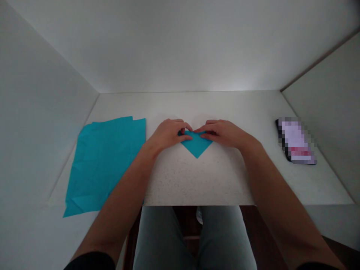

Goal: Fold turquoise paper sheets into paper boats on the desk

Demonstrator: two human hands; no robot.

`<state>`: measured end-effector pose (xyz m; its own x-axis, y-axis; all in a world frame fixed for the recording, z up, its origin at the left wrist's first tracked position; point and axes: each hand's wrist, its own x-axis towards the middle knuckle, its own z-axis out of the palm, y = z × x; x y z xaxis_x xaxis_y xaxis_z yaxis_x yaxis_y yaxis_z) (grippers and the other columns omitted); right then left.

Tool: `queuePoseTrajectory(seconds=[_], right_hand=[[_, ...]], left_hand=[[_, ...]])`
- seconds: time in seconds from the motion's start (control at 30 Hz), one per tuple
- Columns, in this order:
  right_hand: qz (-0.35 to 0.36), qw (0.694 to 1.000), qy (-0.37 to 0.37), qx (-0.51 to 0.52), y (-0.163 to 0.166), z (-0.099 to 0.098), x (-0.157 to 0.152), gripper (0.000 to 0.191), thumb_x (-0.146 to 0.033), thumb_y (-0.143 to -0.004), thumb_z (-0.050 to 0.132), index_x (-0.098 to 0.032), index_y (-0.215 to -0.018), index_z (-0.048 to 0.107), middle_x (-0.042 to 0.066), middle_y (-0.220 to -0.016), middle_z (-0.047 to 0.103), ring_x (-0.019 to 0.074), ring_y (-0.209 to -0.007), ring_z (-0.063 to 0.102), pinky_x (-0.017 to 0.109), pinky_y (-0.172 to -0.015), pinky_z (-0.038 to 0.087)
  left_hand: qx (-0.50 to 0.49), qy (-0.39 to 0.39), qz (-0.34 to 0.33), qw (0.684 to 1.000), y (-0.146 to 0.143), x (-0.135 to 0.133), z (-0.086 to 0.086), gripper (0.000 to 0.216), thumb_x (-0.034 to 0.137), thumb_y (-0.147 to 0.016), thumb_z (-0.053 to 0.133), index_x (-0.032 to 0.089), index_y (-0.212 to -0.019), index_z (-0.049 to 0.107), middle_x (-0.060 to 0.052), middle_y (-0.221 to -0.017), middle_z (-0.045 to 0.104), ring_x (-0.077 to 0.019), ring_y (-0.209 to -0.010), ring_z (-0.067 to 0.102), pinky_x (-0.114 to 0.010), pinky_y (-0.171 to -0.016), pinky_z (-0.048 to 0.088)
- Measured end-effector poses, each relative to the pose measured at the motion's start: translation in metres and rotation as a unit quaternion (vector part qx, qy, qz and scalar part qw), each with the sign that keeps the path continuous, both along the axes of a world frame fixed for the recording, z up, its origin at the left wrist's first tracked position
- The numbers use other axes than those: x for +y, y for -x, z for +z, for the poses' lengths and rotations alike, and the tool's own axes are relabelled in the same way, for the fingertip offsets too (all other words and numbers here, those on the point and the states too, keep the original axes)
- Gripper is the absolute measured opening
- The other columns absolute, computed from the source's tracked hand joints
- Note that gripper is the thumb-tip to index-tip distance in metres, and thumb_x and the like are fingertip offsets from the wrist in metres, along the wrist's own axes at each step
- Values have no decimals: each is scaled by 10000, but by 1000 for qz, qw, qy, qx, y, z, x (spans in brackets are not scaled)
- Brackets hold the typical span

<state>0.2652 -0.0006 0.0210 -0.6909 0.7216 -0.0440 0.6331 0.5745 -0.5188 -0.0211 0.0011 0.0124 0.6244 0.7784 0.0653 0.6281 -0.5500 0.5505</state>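
A small piece of folded blue paper [197, 147] lies on the white tabletop, its pointed corner towards me. My left hand [172, 133] is closed on the paper's upper left side, thumb along its front and fingers bent at the top edge. On the upper right side my right hand [221, 132] pinches the paper in the same manner. Both index fingertips nearly meet at the middle of the top edge. The fingers hide the paper's two side corners.
Larger creased sheets of blue paper [105, 161] lie at the left, partly under my left forearm and reaching past the table's front edge. A phone [296, 140], blurred out, rests at the right. White walls [191, 48] enclose the white table [197, 183] at the back and sides.
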Motion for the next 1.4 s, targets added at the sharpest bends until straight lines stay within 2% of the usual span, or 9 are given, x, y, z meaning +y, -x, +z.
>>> queuePoseTrajectory(seconds=[0.13,0.27,0.43,0.6,0.9,1.0,1.1,1.27,1.4], right_hand=[[-24,999,42,15,-15,0,4,350,-498,-1011,665,-325,-1245,860,62,-1040,772,230,-868,710,361,-821,511],[-105,992,64,22,-32,2,7,371,-542,-929,742,-285,-1178,840,50,-932,743,224,-796,677,366,-770,519],[-123,991,45,26,-36,3,9,290,-525,-865,781,-247,-949,779,89,-1034,714,233,-820,660,384,-754,538],[-94,994,25,40,-22,-1,8,396,-588,-856,809,-274,-1096,799,103,-1081,718,270,-878,657,424,-790,556],[-72,997,-11,31,-15,0,8,311,-547,-868,794,-253,-955,737,105,-1035,742,334,-1026,656,499,-944,505],[-98,991,34,90,-17,6,5,346,-579,-891,786,-259,-1015,739,93,-1054,770,301,-991,684,448,-875,538],[-117,982,49,143,-19,12,2,424,-618,-872,824,-273,-1112,770,85,-1064,795,291,-984,703,426,-840,566],[-155,973,-65,160,-20,25,-2,288,-568,-963,719,-306,-1024,822,88,-1026,784,314,-970,690,508,-932,546],[-158,964,-165,135,-18,28,-1,173,-461,-949,725,-337,-966,844,86,-1061,761,359,-1056,670,598,-1052,448]], left_hand=[[1,39,34,999,15,6,-1,332,415,-867,899,260,-1154,842,-21,-930,761,-180,-813,673,-309,-741,466],[15,68,92,993,35,11,5,409,469,-779,958,248,-1100,833,-25,-937,755,-181,-798,661,-306,-731,470],[51,58,105,991,42,11,14,392,477,-732,978,233,-1006,839,-48,-1030,729,-191,-838,646,-322,-784,474],[52,54,104,992,40,10,15,360,467,-717,982,230,-934,820,-35,-995,713,-188,-819,635,-331,-810,475],[-86,135,89,983,39,11,6,337,385,-773,919,206,-1004,752,-17,-905,744,-157,-783,634,-289,-718,482],[-146,88,105,980,33,10,8,351,383,-822,896,206,-1100,775,-28,-936,757,-153,-802,637,-292,-748,504],[-184,21,123,975,27,6,15,266,418,-887,863,204,-1036,809,-29,-884,753,-159,-800,632,-309,-775,515],[-253,-23,99,962,23,2,24,231,456,-907,868,228,-930,836,-50,-942,757,-171,-851,645,-330,-797,525],[-240,2,63,969,25,3,24,216,453,-854,916,251,-904,861,-70,-1080,729,-172,-911,652,-319,-777,537]])
